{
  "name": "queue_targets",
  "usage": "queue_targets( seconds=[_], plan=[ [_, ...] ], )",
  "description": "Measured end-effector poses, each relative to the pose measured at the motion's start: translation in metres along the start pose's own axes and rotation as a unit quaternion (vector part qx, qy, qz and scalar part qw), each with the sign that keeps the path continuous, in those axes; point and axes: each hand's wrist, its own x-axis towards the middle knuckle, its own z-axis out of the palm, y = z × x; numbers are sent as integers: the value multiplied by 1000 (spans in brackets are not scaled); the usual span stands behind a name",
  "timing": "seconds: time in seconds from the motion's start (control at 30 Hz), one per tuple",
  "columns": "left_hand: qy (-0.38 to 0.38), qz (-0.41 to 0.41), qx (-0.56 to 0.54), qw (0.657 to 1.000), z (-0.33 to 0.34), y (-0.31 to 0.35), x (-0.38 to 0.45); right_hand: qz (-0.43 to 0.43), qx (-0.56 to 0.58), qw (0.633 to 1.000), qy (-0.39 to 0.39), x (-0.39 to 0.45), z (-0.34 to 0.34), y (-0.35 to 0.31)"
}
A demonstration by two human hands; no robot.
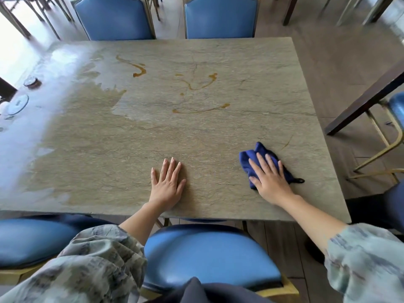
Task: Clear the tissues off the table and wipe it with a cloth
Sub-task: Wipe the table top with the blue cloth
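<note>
Stone-patterned tabletop (196,132), rectangular and matt grey-beige with fine veins, is seen from above; amber streaks of spilled liquid (196,84) are trailed in thin curls across its far middle, and a wet sheen is spread along its left side; no tissues can be made out on it. Blue padded chairs with brass-coloured frames are set round it: two chair backs (219,17) at the far edge, a rounded seat (209,256) tucked under the near edge, another seat (32,241) at the near left. A dark wooden table (367,99) is seen at the right over plank flooring. Loose sleeves (98,265) of pale grey-blue patterned cloth are gathered at both forearms. The left hand (167,184) is laid flat on the bare tabletop near the front edge, fingers straight and slightly spread, nothing held. The right hand (270,180) is pressed palm-down on a dark blue cloth (255,156), fingers extended and lightly fanned over it, not curled round it; the cloth is bunched into soft folds on the near right part of the tabletop, its edges showing beyond the fingertips and thumb, a small black loop (299,180) trailing at its right. At the far left edge a round clear glass lid (18,103) and a small dark round dish (32,82) are seen in the glare; their contents cannot be told.
</note>
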Motion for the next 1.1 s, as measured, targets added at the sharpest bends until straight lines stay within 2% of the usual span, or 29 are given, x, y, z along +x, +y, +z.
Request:
queue_targets(
  seconds=[0.1, 0.17, 0.3, 0.4, 0.5, 0.6, 0.7, 0.8, 0.87, 0.93, 1.1],
  plan=[
    [-6, 0, -6, 1000, -3, 0, 2, 109, 37, 993, -5, 24, -7, -33],
    [-7, 2, 0, 1000, -2, -1, 1, 117, 52, 992, -12, 30, -8, -59],
    [-10, -1, -5, 1000, -2, 0, 0, -10, 29, 999, -12, 10, 9, -93],
    [-5, -1, -10, 1000, -5, 1, -1, -109, -10, 994, -6, -28, 26, -91],
    [-10, 3, -14, 1000, -6, 2, -3, -121, -16, 992, -9, -59, 31, -49],
    [-20, -1, -22, 1000, -9, 3, -1, -35, 4, 999, 3, -76, 22, 7],
    [-26, -1, -20, 999, -7, 3, -1, 95, 52, 994, -10, -62, 12, 33],
    [-30, 2, -12, 999, -7, 1, -1, 216, 88, 972, -9, -29, 3, 8],
    [-33, 2, -10, 999, -7, 1, -1, 257, 111, 960, -13, -9, 0, -22],
    [-37, 3, -5, 999, -7, 0, -1, 215, 117, 969, -20, 2, -1, -52],
    [-33, 7, -18, 999, -7, 1, 0, 10, 69, 997, -25, -11, 12, -87]
  ],
)
